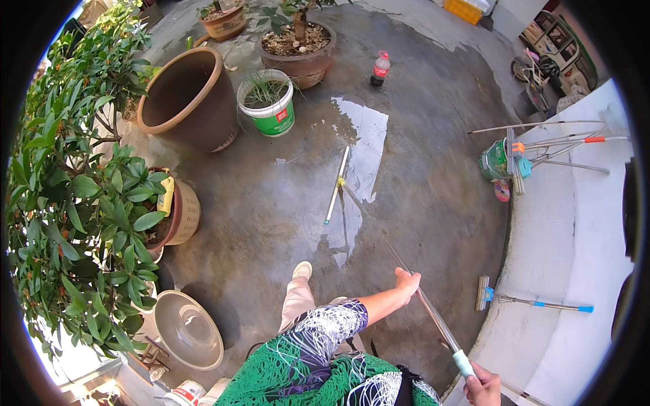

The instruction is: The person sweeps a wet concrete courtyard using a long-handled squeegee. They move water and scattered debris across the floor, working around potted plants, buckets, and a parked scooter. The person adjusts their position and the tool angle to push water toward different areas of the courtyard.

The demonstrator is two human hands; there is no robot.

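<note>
I hold a long-handled floor squeegee (336, 185) slanting away from me, its pale blade down on the wet concrete at the edge of a bright puddle (365, 135). Partway up the metal pole, my left hand (407, 282) is closed round it, the arm reaching across my body. Lower right, my right hand (483, 385) grips the pole's top end by the pale green sleeve (463, 363). A patterned green, white and purple garment covers my upper body.
Leafy plants (74, 196) and pots line the left, including a large brown pot (186, 95) and a white-green bucket (267, 108). A soda bottle (380, 69) stands ahead. Mops and poles (521, 159) lean at the right wall; another mop (484, 294) rests there. A basin (188, 330) sits lower left.
</note>
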